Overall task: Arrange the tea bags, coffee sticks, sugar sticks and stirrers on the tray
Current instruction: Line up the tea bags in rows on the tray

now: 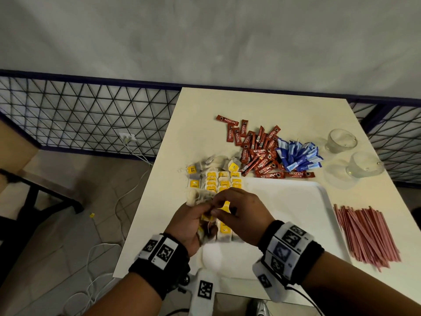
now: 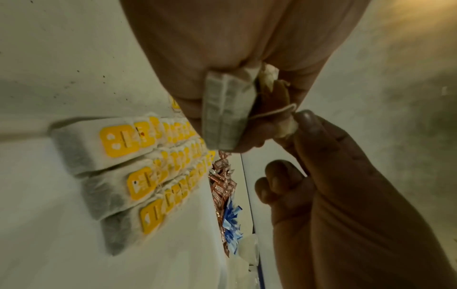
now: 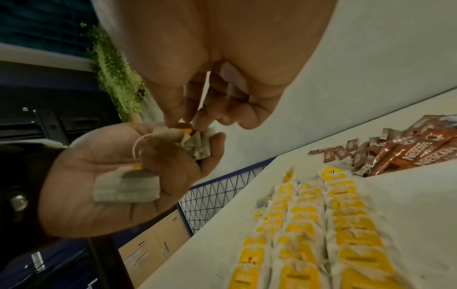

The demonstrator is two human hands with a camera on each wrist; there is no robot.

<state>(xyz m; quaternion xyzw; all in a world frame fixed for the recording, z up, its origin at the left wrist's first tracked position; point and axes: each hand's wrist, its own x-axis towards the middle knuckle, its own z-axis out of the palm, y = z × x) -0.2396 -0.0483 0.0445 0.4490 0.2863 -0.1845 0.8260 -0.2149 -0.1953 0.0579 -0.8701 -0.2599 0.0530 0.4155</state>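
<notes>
A white tray [image 1: 296, 201] lies on the table, with yellow-tagged tea bags [image 1: 223, 181] laid in three rows along its left part. Above those rows my left hand [image 1: 200, 215] grips a small bunch of tea bags [image 2: 227, 113], one of them lying in the palm [image 3: 126, 188]. My right hand [image 1: 218, 208] pinches the tag and string of one bag [image 2: 288, 127] at the top of the bunch. Red coffee sticks [image 1: 257, 153] and blue sugar sticks [image 1: 298, 156] lie in heaps behind the tray. Pink stirrers [image 1: 366, 233] are piled right of it.
A few loose tea bags [image 1: 193, 176] lie on the table left of and behind the rows. Two glass cups [image 1: 341, 140] [image 1: 364, 166] stand at the far right. The table's left edge drops to a floor with white cables [image 1: 127, 201]. A mesh fence runs behind.
</notes>
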